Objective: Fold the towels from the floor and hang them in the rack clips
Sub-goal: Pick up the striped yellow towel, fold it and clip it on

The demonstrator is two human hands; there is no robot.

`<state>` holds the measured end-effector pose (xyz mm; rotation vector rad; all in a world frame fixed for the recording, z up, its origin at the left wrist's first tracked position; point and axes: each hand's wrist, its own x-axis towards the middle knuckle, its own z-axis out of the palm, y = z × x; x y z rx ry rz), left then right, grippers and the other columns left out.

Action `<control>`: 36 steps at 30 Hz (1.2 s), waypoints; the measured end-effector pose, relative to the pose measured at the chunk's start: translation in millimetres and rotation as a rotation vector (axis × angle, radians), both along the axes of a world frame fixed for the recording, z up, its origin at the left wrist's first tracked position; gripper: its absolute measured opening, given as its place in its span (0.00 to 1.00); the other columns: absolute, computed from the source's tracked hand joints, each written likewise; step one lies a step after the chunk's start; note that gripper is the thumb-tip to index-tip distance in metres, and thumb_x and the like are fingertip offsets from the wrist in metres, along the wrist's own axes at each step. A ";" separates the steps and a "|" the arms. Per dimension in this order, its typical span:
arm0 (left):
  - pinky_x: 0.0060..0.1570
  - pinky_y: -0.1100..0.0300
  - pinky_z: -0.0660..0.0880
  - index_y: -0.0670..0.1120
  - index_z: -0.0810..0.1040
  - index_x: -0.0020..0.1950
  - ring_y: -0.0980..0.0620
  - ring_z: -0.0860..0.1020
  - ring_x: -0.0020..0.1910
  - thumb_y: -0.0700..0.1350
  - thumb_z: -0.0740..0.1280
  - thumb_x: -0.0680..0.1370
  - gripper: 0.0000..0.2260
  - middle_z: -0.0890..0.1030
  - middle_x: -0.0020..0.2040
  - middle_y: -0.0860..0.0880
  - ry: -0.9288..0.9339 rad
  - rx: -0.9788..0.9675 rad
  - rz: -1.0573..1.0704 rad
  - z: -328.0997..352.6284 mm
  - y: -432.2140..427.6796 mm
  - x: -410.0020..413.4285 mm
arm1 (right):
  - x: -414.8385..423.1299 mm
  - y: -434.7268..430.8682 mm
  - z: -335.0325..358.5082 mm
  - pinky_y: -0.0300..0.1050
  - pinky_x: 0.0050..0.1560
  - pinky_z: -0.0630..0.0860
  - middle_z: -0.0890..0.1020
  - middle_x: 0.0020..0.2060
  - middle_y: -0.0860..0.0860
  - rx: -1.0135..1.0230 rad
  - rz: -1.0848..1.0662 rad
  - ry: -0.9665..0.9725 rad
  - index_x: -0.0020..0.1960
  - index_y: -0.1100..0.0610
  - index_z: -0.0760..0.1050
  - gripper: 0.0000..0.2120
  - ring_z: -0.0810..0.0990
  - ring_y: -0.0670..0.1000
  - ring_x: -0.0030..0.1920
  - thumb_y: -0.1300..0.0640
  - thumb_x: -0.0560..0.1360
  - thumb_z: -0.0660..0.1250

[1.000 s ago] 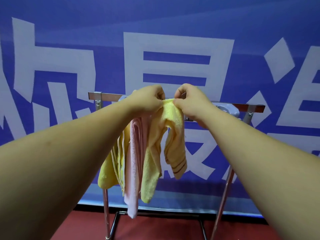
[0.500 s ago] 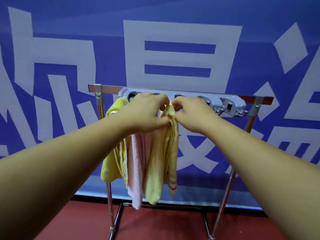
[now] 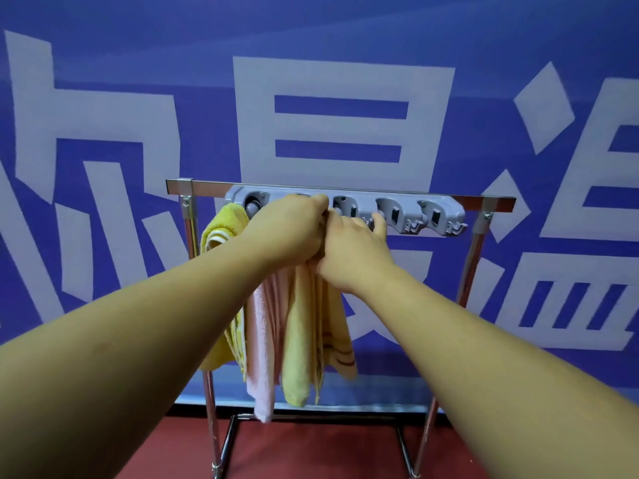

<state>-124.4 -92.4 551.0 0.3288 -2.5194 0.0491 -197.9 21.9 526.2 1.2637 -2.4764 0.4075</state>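
A grey clip strip [image 3: 397, 210] runs along the top bar of a chrome rack [image 3: 498, 203]. A bright yellow towel [image 3: 221, 229] hangs from the leftmost clip and a pink towel [image 3: 264, 340] hangs beside it. My left hand [image 3: 288, 229] and my right hand [image 3: 352, 250] are pressed together at the top of a pale yellow striped towel [image 3: 311, 337], just below the third clip. My left hand grips the towel's top. My right thumb pinches the fold, while its index finger reaches up to the clip strip. The towel's top edge is hidden by both hands.
Two clips at the right end of the strip [image 3: 439, 216] hold nothing. A blue banner with large white characters [image 3: 342, 126] stands right behind the rack. The floor [image 3: 311, 451] below is dark red, crossed by the rack's base bars.
Both hands have closed together on the top of the pale yellow towel and moved up towards the clip strip. The towel now hangs straighter and more bunched. My view has shifted closer.
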 end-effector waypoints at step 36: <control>0.80 0.45 0.59 0.43 0.60 0.84 0.41 0.60 0.82 0.58 0.58 0.86 0.30 0.64 0.83 0.40 -0.236 0.015 0.092 -14.8 64.3 103.1 | 59.2 120.6 18.2 0.61 0.62 0.76 0.80 0.64 0.57 0.086 -0.102 -0.099 0.70 0.55 0.72 0.25 0.77 0.62 0.64 0.39 0.85 0.51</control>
